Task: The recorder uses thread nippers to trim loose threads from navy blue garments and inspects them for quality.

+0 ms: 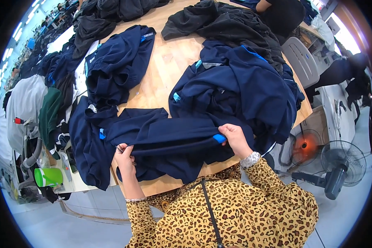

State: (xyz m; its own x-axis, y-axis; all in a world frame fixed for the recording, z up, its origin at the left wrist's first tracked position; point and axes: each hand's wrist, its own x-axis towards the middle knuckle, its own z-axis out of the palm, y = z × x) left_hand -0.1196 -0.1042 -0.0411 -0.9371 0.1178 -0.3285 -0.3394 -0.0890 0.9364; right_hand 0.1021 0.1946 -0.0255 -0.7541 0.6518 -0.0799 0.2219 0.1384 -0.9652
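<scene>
A navy blue garment is stretched sideways between my hands at the front edge of the wooden table. My left hand pinches its left end; a small dark metal tip shows at those fingers, too small to name. At the other end, my right hand is closed on the cloth beside a bright blue tab. The lower part of the garment drapes over the table's edge toward me. Just beyond my right hand lies a heap of navy garments with light blue tabs.
Another navy pile and black garments lie farther back on the wooden table. At left are a green container and hanging cloths. A grey chair and a fan stand at right. Someone in black is at the far side.
</scene>
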